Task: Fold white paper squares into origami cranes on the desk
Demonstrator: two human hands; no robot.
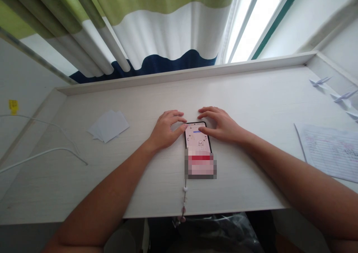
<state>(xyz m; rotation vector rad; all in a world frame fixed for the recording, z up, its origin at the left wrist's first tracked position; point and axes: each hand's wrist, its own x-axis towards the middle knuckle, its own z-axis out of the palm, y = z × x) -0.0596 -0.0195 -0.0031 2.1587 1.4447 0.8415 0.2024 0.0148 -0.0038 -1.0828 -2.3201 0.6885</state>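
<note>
A smartphone (197,141) lies face up on the white desk with its screen lit, its lower part blurred out by pixel blocks. From its lower end a beaded strap (184,189) runs down over the desk's front edge. My left hand (168,129) rests at the phone's upper left, fingers stretched and apart, the thumb at the screen's left edge. On the other side my right hand (218,123) has its fingers spread on the desk, and its thumb reaches over the upper right of the screen. Neither hand is wrapped round the phone.
White paper slips (109,126) lie to the left, near a white cable (64,149). At the right are a lined, written sheet (331,148) and several folded papers (321,82). A raised rim (184,74) runs along the desk's back, below a striped curtain (167,25).
</note>
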